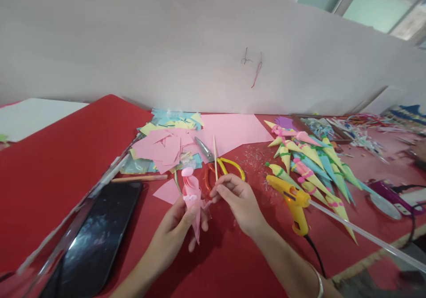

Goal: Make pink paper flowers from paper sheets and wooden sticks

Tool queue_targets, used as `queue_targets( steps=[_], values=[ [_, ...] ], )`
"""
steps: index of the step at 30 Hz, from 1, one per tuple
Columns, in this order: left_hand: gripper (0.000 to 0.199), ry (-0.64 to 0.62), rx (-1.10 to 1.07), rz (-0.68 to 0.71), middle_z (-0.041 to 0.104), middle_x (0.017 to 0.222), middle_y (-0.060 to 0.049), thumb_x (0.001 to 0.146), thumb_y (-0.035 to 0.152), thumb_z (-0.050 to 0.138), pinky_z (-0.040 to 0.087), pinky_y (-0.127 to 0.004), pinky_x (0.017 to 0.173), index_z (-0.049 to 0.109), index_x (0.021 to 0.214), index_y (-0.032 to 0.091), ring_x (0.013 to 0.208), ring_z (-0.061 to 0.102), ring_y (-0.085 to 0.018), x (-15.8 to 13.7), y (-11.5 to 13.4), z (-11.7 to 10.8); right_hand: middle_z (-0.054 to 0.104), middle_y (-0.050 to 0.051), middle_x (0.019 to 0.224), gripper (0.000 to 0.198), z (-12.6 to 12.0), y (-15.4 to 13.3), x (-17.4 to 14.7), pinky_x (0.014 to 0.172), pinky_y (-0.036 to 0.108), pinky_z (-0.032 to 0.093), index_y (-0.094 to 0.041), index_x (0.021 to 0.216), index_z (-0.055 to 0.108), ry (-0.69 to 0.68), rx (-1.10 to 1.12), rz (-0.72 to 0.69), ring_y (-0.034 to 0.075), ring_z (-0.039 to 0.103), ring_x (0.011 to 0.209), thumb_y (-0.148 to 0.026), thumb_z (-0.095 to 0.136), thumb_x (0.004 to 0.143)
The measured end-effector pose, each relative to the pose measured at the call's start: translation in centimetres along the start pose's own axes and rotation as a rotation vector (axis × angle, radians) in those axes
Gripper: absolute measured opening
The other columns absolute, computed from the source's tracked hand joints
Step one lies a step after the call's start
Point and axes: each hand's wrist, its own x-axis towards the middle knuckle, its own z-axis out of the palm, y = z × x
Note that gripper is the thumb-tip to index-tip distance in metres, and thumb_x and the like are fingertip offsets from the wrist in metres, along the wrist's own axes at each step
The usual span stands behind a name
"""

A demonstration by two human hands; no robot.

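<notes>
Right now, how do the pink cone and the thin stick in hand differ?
Shape: the pink cone is wide on top and tapers to a point; the thin stick is slim and nearly even.
Color: the cone is pink; the stick is pale, wood-like.
Pose: the cone points down in the left hand; the stick juts up from the right hand.
Shared: both are hand-held, roughly upright.

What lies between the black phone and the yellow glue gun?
In the head view, the left hand holding a pink paper cone, then the right hand with a thin stick, over the red tabletop.
</notes>
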Motion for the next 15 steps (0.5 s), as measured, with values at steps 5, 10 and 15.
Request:
queue_targets(
  steps=[5, 10, 15],
  values=[
    [0.037, -0.007, -0.002, -0.001, 0.055, 0.052, 0.004, 0.074, 0.053, 0.050, 0.034, -0.016, 0.033, 0.048, 0.066, 0.017, 0.031, 0.041, -0.004, -0.08, 0.31, 0.11, 0.067, 0.000, 0.071, 0.012, -0.14, 0.27, 0.01, 0.070, 0.025, 0.051, -0.018, 0.081, 0.059, -0.038, 0.041, 0.022, 0.011, 0.063, 0.068, -0.025, 0.060, 0.072],
    [0.035, 0.014, -0.012, 0.008, 0.055, 0.055, 0.004, 0.072, 0.051, 0.053, 0.035, -0.017, 0.033, 0.049, 0.067, 0.017, 0.033, 0.041, -0.004, -0.15, 0.13, 0.18, 0.068, 0.002, 0.076, 0.016, -0.18, 0.36, 0.00, 0.077, 0.031, 0.050, -0.018, 0.084, 0.062, -0.026, 0.011, 0.036, 0.015, 0.064, 0.075, -0.028, 0.062, 0.071],
    [0.033, 0.070, 0.017, 0.003, 0.056, 0.061, 0.002, 0.072, 0.049, 0.053, 0.034, -0.016, 0.034, 0.052, 0.071, 0.017, 0.039, 0.041, -0.006, 0.04, -0.05, 0.19, 0.064, -0.002, 0.059, 0.011, -0.06, 0.22, -0.03, 0.060, 0.025, 0.052, -0.018, 0.074, 0.064, -0.004, 0.017, 0.034, 0.010, 0.061, 0.053, -0.028, 0.062, 0.070]
  ],
)
